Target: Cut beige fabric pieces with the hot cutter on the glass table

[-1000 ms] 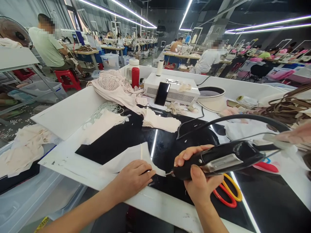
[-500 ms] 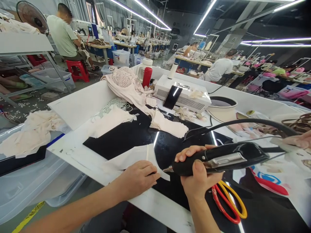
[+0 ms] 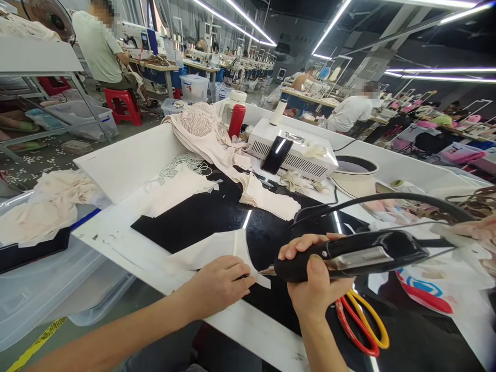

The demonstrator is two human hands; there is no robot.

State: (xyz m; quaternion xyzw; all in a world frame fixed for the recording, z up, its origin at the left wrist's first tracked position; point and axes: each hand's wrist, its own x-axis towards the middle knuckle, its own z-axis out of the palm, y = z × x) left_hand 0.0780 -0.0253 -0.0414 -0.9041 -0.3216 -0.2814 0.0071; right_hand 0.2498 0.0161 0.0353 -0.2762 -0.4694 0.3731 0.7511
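My left hand [image 3: 220, 283] rests on a pale fabric piece [image 3: 217, 247] with a seam line, its fingers curled together and pressing the piece near its lower right edge. My right hand [image 3: 313, 292] is wrapped round a black handheld tool [image 3: 356, 256] with a silver lever and a cord. The tool's narrow metal tip [image 3: 267, 270] meets the fabric edge just beside my left fingertips; whether it touches cannot be made out. Below the tool lie scissors with red and yellow handles [image 3: 360, 323], their blades hidden.
Stacked beige fabric pieces [image 3: 271, 199] lie on the black tabletop [image 3: 194, 219]. Behind stand a white vented box [image 3: 310, 147], a phone [image 3: 277, 155] and a red bottle [image 3: 236, 121]. Another person's hand [image 3: 478, 227] is at the right edge. A clear bin [image 3: 50, 289] sits left.
The view has shifted slightly. Both hands, the tool and the fabric keep nearly the same positions relative to each other.
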